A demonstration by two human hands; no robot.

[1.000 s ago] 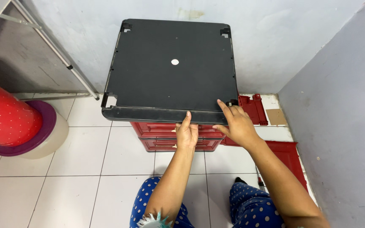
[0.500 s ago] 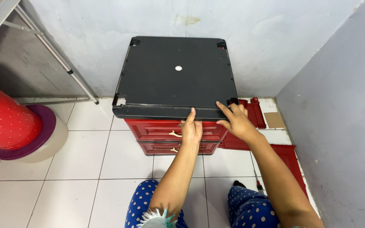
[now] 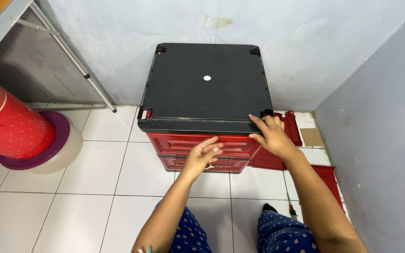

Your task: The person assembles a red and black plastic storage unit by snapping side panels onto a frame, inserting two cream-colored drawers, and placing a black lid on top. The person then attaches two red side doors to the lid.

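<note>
black top panel [image 3: 207, 84]: no longer tilted up toward the person, now lies flat on the red drawer unit [image 3: 202, 146] | left hand [image 3: 202, 154]: has let go of the panel's near edge, now open in front of the upper drawer | right hand [image 3: 270, 136]: has slid right to the panel's near right corner

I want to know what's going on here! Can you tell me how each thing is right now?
Black top panel: lying flat on the red drawer unit.
Red drawer unit: upright, drawers shut.
Right hand: touching the panel's front right corner.
Left hand: open, before the drawers, holding nothing.
Red bucket: tipped over.
</note>
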